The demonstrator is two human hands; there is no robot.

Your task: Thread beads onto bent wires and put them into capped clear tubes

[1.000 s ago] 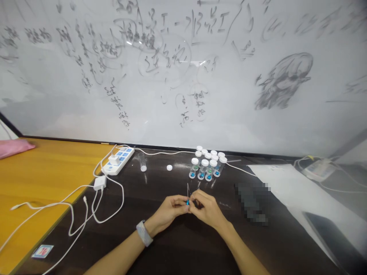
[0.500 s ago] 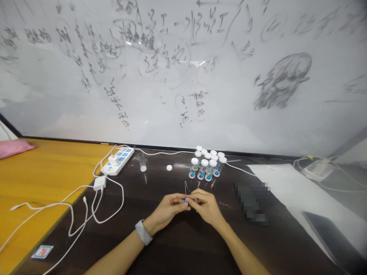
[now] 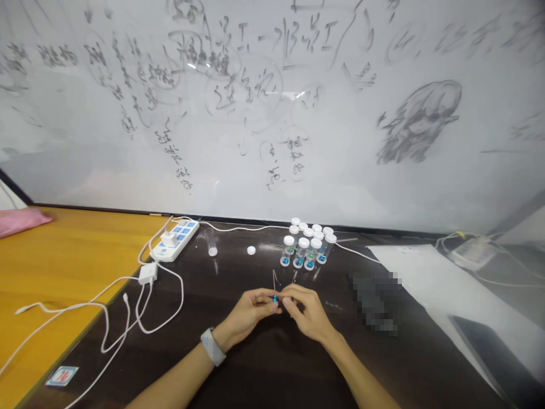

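Between the thumb and fingertips of my left hand (image 3: 253, 308) is a small shiny blue piece (image 3: 275, 298). A thin pale cord or wire (image 3: 275, 278) rises from it, bends over, and has a tiny dark blue tip. My right hand (image 3: 307, 307) is close on the right, thumb and index finger drawn together beside the blue piece; whatever lies between them is too small to make out. Beyond my hands stand several clear tubes with white caps (image 3: 303, 242), blue or green bits inside. A loose white cap (image 3: 251, 250) and a clear tube (image 3: 212, 241) are to their left.
A white power strip (image 3: 176, 240) and tangled white cables (image 3: 183, 292) occupy the left. At the right lie a blurred dark object (image 3: 374, 301), a white sheet (image 3: 409, 272) and a dark flat device (image 3: 494, 352). A whiteboard (image 3: 340, 170) closes off the back.
My right thumb has drawn slightly back to the right, baring more of the blue piece. The cord's bend has shifted a little left. My left hand stays nearly still.
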